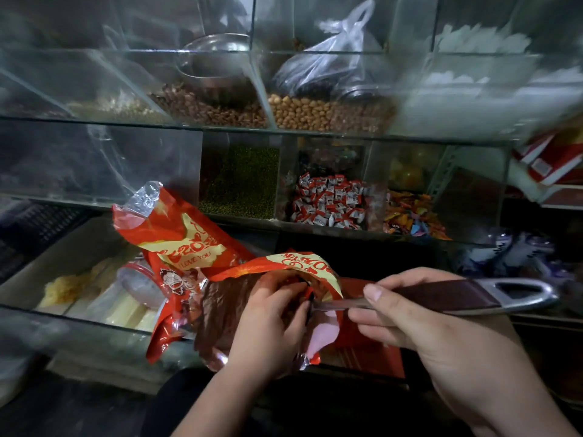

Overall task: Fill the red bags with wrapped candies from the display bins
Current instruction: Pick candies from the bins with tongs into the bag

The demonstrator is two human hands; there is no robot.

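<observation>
My left hand [271, 313] grips the mouth of a red bag [227, 310] with yellow print, holding it open low in the middle of the head view. My right hand [407, 313] holds the brown handle of a metal scoop [457, 296], whose front end is inside the bag's mouth and hidden there. A second red bag [176, 231] with a cartoon print lies behind, leaning up to the left. Red-and-white wrapped candies [328, 201] fill a glass bin behind the hands. Orange and mixed wrapped candies [410, 216] sit in the bin to its right.
Glass bins stand in tiers: green beans [239, 181], brown nuts [208, 108], peanuts [325, 111] with a clear plastic bag [331, 58], a metal bowl [217, 58]. A low bin at left holds pale yellow goods [94, 291]. Red boxes [552, 162] stand far right.
</observation>
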